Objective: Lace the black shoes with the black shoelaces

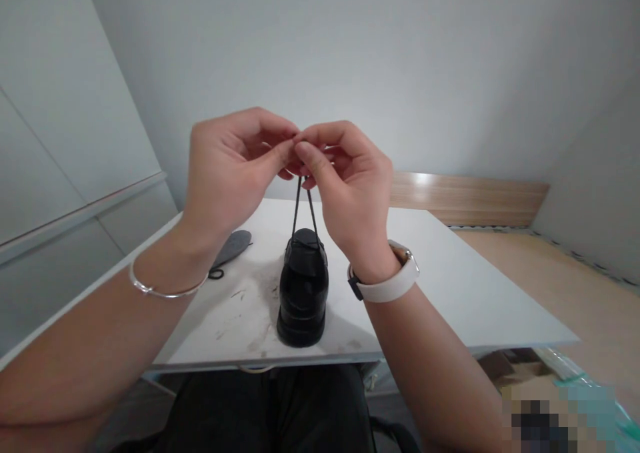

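From our head view, over the white table (440,293), we have both hands raised in front of the pale wall (380,53), with the black shoe (303,299) standing upright below them, close to the near edge. Two strands of black lace (296,209) climb from the shoe's upper, straight and narrowing toward each other, to our fingertips. Our left hand (240,166) and right hand (353,179) each have thumb and forefinger drawn together in a fine pinch on the lace, the tips of the two hands meeting. Which strand sits in which hand we cannot tell, since the fingers cover the ends.

To handle this well, we judge, we should pull equally from both sides, so neither strand goes slack and the shoe stays planted. Too hard an upward tug could lift or tip it. We do best to pinch near the tips and let the other fingers stay loose, leaving room to swap a strand from hand to hand.

Our bangle (145,289) and watch strap (393,289) sit clear of the lace; we would mind that neither snags it. The grey sole-shaped piece (234,246), lying on the table beyond our left wrist, is well out of the way.
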Tool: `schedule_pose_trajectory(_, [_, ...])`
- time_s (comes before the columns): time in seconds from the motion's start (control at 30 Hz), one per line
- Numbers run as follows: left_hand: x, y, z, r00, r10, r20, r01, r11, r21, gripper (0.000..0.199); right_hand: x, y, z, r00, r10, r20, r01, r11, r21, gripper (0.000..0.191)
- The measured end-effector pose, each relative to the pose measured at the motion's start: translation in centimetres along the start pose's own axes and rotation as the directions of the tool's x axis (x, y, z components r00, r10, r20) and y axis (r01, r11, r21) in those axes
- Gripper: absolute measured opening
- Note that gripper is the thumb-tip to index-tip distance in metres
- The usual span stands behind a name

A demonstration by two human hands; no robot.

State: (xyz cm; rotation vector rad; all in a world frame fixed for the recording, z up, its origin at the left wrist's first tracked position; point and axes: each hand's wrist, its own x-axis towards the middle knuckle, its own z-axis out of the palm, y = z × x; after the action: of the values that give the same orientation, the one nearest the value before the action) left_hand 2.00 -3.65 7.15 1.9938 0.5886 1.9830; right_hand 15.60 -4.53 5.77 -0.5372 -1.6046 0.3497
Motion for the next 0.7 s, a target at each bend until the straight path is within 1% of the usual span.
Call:
schedule_pose_trajectory(0.1, [-0.6, -0.4, 0.3, 0.992, -0.118, 0.056, 0.125, 0.981, -0.151, 0.011, -0.2, -0.5, 0.1, 0.999, -0.036, -0.017, 0.034, 0.995, -0.098, 0.012])
schedule_pose_trajectory(0.17, [-1.0, -0.8, 0.2, 0.967, -0.22, 0.127, 0.248, 0.929, -0.276, 0.019, -0.5, -0.5, 0.1, 0.998, -0.055, -0.038, 0.049, 0.989, -0.139, 0.01])
schedule_pose_trajectory(0.23, [-1.3, -0.9, -0.1, 0.937, -0.276, 0.213, 0.339, 0.867, -0.366, 0.024, -0.8, -0.3, 0.1, 0.997, -0.059, -0.051, 0.053, 0.991, -0.119, 0.006])
schedule_pose_trajectory(0.27, [-1.4, -0.9, -0.2, 0.928, -0.278, 0.247, 0.358, 0.848, -0.39, 0.025, -0.9, -0.2, 0.1, 0.997, -0.055, -0.052, 0.051, 0.995, -0.08, 0.004])
schedule_pose_trajectory(0.4, [-1.9, -1.1, -1.2, 0.927, -0.219, 0.304, 0.333, 0.854, -0.4, 0.026, -1.2, 0.3, 0.3, 1.0, -0.013, -0.007, 0.014, 0.993, 0.118, 0.002])
schedule_pose_trajectory(0.53, [-2.4, -1.4, -2.0, 0.917, -0.2, 0.346, 0.317, 0.89, -0.328, 0.025, -1.6, 0.7, 0.4, 0.998, 0.057, 0.031, -0.06, 0.989, 0.133, 0.003])
schedule_pose_trajectory(0.6, [-2.4, -1.4, -2.2, 0.931, -0.18, 0.318, 0.279, 0.912, -0.302, 0.023, -1.8, 0.7, 0.5, 0.998, 0.055, 0.038, -0.061, 0.981, 0.182, 0.005])
schedule_pose_trajectory(0.7, [-2.5, -1.2, -2.2, 0.957, -0.163, 0.24, 0.228, 0.935, -0.271, 0.016, -2.0, 0.9, 0.4, 0.997, 0.057, 0.048, -0.068, 0.956, 0.287, 0.022])
